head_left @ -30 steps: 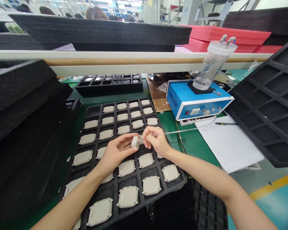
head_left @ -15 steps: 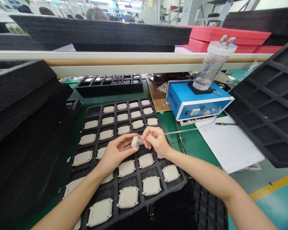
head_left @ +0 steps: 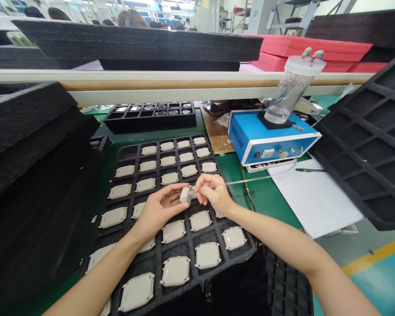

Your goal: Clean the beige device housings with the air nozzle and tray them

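Beige plastic module [head_left: 185,195] sits over the foam tray [head_left: 246,250], held narrowly by the left hand [head_left: 158,210]; right hand [head_left: 213,193] pinches a clear tube [head_left: 250,180] at its end. Other modules [head_left: 175,271] fill most cells; one far cell [head_left: 127,152] looks bare. Blue vacuum unit [head_left: 266,136] beyond.

1. The left hand [head_left: 161,208] holds a beige plastic module [head_left: 185,195] at its fingertips, above a black foam tray [head_left: 188,268] of matching modules.
2. The right hand [head_left: 213,193] pinches a thin clear tube [head_left: 250,179] right beside the module.
3. The tube runs toward a blue control box [head_left: 270,138] topped by a clear cylinder [head_left: 291,90] on the green bench [head_left: 232,169].
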